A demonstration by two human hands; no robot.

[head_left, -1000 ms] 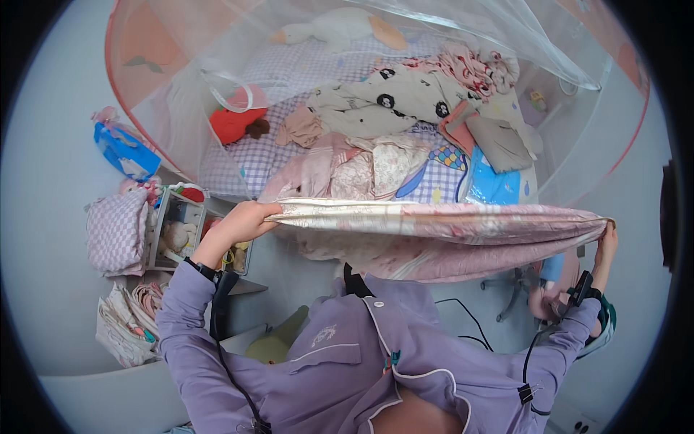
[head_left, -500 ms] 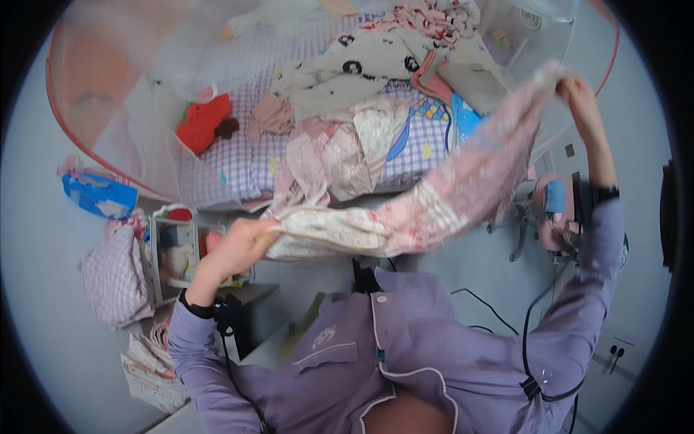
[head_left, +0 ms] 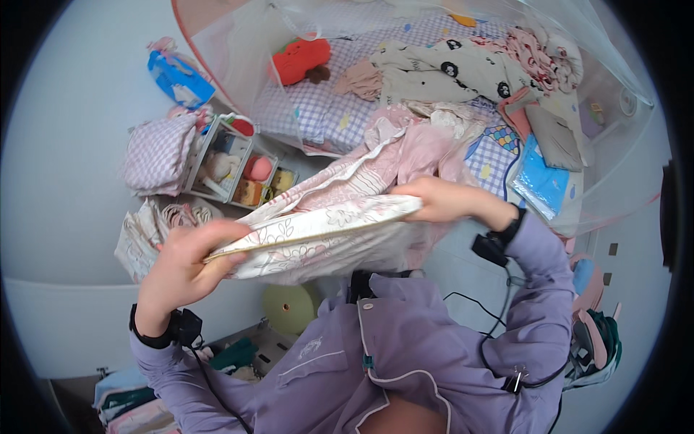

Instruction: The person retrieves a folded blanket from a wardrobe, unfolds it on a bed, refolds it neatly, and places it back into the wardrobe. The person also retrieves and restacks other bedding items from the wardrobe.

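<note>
A pink-and-white printed cloth (head_left: 325, 226) with a thin yellowish edge line is stretched between my hands in front of my chest. My left hand (head_left: 184, 267) pinches its near left end between thumb and fingers. Farther along the same edge, my right hand (head_left: 447, 200) is closed on the cloth. Its loose folds hang below the edge, smeared by motion. Behind it, more pink fabric (head_left: 419, 148) runs up onto the bed; I cannot tell whether it is the same piece.
The bed (head_left: 347, 130) has a checked sheet and a mesh canopy (head_left: 614, 43). On it lie a red plush toy (head_left: 302, 61), a grey-white printed cloth (head_left: 426, 72) and a blue package (head_left: 538, 177). A rack of toys (head_left: 230, 165) stands left, beside a checked bundle (head_left: 160, 153).
My right hand has come down and inward from high on the right, shortening the stretched span. My left hand has moved left and slightly down. The view has shifted toward the left.
</note>
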